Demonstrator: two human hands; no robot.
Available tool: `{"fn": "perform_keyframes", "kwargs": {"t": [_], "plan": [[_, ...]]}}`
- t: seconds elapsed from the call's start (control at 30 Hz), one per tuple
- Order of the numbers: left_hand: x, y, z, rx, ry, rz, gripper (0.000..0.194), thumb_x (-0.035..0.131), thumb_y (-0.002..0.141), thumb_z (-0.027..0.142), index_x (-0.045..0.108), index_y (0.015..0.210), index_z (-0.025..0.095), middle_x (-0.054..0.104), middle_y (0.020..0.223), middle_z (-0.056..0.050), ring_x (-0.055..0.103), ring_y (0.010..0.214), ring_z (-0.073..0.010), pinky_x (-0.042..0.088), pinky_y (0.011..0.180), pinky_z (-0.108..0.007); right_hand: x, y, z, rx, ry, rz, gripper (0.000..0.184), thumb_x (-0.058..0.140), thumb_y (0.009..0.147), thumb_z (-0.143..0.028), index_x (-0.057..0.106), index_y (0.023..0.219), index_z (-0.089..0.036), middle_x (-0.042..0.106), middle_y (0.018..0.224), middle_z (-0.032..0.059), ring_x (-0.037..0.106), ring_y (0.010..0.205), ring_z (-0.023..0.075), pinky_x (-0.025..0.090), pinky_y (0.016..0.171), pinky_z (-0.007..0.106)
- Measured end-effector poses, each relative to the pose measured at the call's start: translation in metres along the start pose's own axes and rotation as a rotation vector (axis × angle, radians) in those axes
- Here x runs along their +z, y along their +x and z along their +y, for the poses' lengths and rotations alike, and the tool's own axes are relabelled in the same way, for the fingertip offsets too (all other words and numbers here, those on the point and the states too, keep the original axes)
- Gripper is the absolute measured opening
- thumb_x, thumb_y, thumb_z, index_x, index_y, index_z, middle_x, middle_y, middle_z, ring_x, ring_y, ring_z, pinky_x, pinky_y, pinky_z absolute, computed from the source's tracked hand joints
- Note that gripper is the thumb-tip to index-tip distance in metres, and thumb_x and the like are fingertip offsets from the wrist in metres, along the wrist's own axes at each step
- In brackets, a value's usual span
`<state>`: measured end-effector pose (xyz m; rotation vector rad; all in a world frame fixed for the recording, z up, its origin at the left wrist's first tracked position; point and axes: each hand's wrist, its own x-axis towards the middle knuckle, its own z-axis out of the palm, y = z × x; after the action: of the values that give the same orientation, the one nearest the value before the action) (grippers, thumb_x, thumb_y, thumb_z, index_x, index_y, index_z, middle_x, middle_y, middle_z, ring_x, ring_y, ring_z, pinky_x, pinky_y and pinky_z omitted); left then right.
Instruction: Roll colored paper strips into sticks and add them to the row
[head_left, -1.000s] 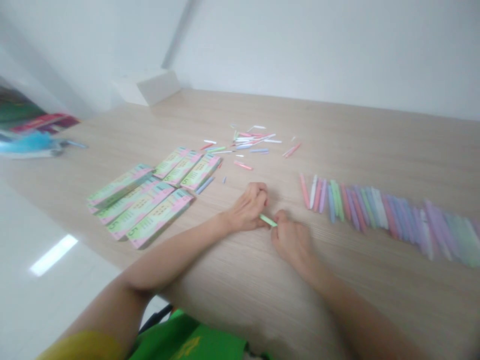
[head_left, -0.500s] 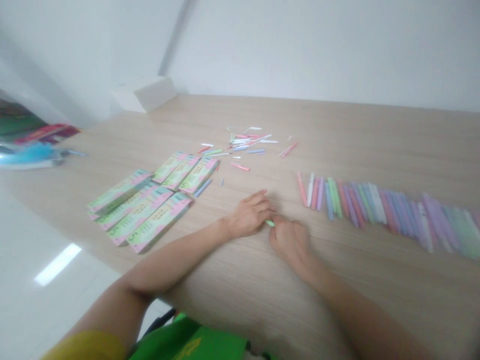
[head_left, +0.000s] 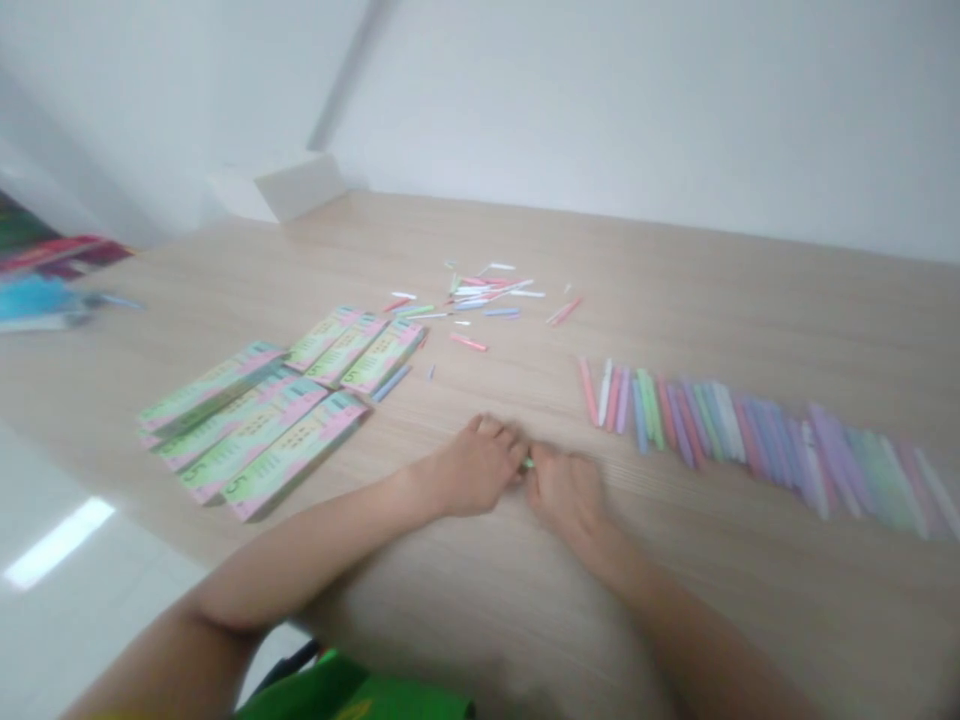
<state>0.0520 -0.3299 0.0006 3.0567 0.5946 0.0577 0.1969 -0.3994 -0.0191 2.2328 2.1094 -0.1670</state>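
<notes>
My left hand and my right hand meet at the middle of the wooden table, fingers curled and pressed together. Between them only a sliver of a light green stick shows; both hands grip it. To the right lies a long row of pastel sticks in pink, green, purple and white, side by side. To the left of my left hand lie several flat green-and-pink packets.
Small loose coloured scraps are scattered beyond my hands. A white box stands at the far wall corner. Blue and red items lie at the far left. The table's near-left edge drops to a white floor.
My hands have closed in on each other, so the green stick is now nearly hidden. The camera has shifted slightly, moving everything leftward and down.
</notes>
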Motion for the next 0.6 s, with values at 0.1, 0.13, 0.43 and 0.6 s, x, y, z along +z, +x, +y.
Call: {"fn": "perform_keyframes", "kwargs": {"t": [0.1, 0.13, 0.43, 0.6], "plan": [[-0.010, 0.003, 0.000, 0.080, -0.026, -0.073, 0.018, 0.044, 0.086, 0.009, 0.060, 0.094, 0.013, 0.067, 0.091, -0.011, 0.058, 0.096, -0.0240, 0.045, 0.092, -0.039, 0.003, -0.001, 0.000, -0.064, -0.001, 0.061, 0.019, 0.044, 0.084, -0.020, 0.061, 0.091, -0.016, 0.070, 0.074, 0.0117, 0.067, 0.071, 0.0225, 0.042, 0.070, 0.031], [-0.010, 0.005, -0.004, 0.107, -0.050, -0.067, 0.017, 0.044, 0.085, 0.008, 0.060, 0.091, 0.013, 0.066, 0.086, -0.009, 0.059, 0.093, -0.0229, 0.046, 0.090, -0.036, 0.003, -0.002, 0.000, -0.063, 0.006, 0.099, 0.019, 0.042, 0.085, -0.019, 0.060, 0.091, -0.016, 0.069, 0.073, 0.0114, 0.066, 0.070, 0.0222, 0.042, 0.073, 0.033], [0.019, 0.007, -0.050, -0.247, -0.245, 0.247, 0.041, 0.031, 0.096, 0.026, 0.047, 0.131, 0.015, 0.069, 0.098, -0.011, 0.066, 0.090, -0.0194, 0.050, 0.080, -0.030, 0.009, -0.036, -0.025, -0.169, 0.085, 0.850, 0.035, 0.047, 0.082, -0.021, 0.057, 0.114, -0.015, 0.054, 0.129, 0.0183, 0.034, 0.134, 0.0327, 0.018, 0.108, 0.059], [0.033, 0.038, -0.038, -0.729, 0.130, 0.233, 0.047, 0.028, 0.092, 0.022, 0.047, 0.130, 0.003, 0.067, 0.069, -0.017, 0.068, 0.067, -0.0289, 0.051, 0.063, -0.038, 0.036, -0.035, -0.039, -0.458, 0.155, 0.929, 0.023, 0.049, 0.078, -0.023, 0.063, 0.095, -0.018, 0.061, 0.116, 0.0117, 0.040, 0.129, 0.0257, 0.032, 0.106, 0.047]]}}
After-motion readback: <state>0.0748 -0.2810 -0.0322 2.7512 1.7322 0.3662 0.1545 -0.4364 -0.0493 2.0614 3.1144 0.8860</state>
